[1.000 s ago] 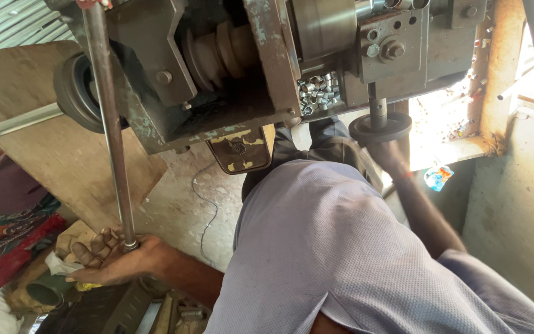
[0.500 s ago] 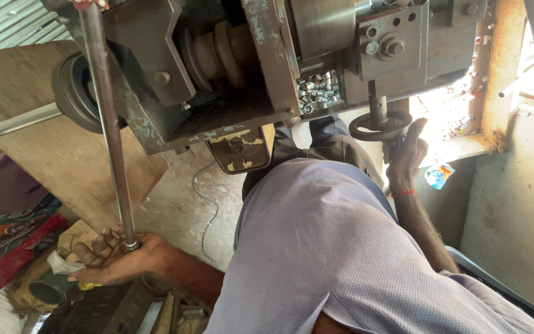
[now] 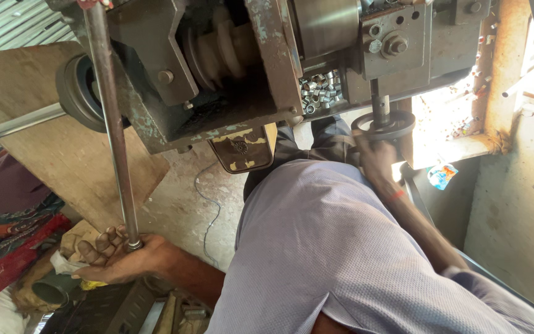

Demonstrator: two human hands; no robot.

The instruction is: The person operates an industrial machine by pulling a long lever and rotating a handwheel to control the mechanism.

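Head view: nearest, below the grey machine (image 3: 217,74), the left hand (image 3: 118,260) cups the lower end of a long steel rod (image 3: 111,124), grip loosely closed around it. Right of the rod, under the machine, the right hand (image 3: 375,154) wraps the black handwheel (image 3: 383,125). Judging from that loose hold, the rod could slip onto the concrete floor (image 3: 186,204). Beyond, a sunlit opening (image 3: 446,117).

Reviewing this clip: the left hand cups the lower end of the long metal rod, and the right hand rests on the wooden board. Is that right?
Not quite. The head view shows the right hand on the round handwheel under the machine, not on a board. The left hand does cup the rod's lower end.
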